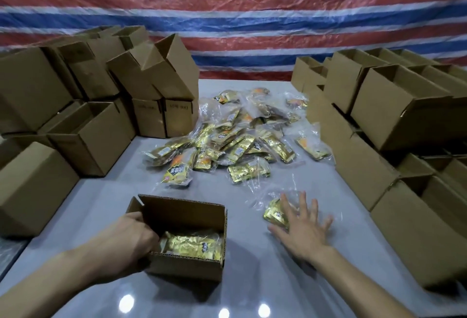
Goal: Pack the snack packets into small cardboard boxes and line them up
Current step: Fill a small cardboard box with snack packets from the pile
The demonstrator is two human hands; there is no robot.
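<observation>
My left grip (pixel 131 238) closes on the left wall of the open box (pixel 185 266), lower centre. My right grip (pixel 302 226) is spread flat over a gold packet (pixel 274 214) on the worktop (pixel 106 206).

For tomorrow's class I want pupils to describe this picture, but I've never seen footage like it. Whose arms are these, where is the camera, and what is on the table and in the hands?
There is no machine here: the arms belong to a person, and the single picture comes from a camera worn on their head, looking forward and down.

On the grey table lies a pile of gold snack packets. Small cardboard boxes are stacked on the left and on the right.

The left hand grips the side wall of an open box in front, which already has gold packets inside. The right hand is spread open over one loose packet; it is not yet grasped.
</observation>
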